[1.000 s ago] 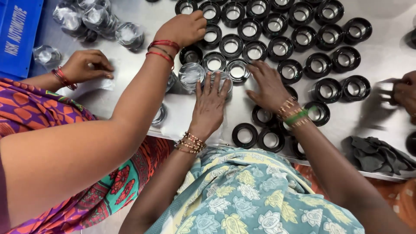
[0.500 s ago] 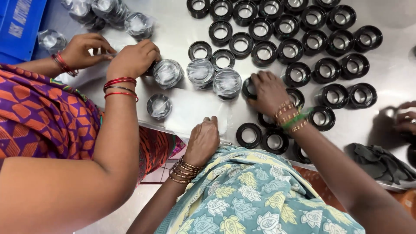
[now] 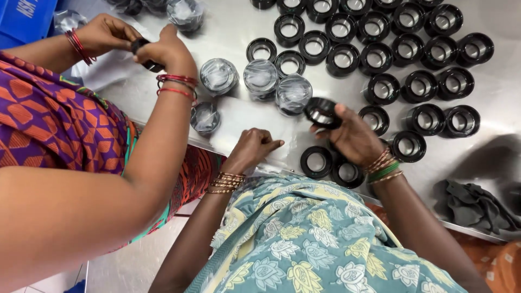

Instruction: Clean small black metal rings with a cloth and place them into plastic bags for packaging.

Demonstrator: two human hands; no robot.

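Our hands at the ring table

Our right hand (image 3: pixel 353 135) grips a black ring (image 3: pixel 321 113) above the table (image 3: pixel 488 141)'s near edge; our left hand (image 3: pixel 252 147), loosely curled, presses a clear bag (image 3: pixel 239 122) (flat) there.

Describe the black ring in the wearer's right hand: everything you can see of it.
The black ring is a short, glossy, hollow cylinder that looks like plastic or rubber, unwrapped. It is tilted, lifted just above the metal table, pinched at its rim by the right hand fingers. It sits beside three plastic-wrapped rings.
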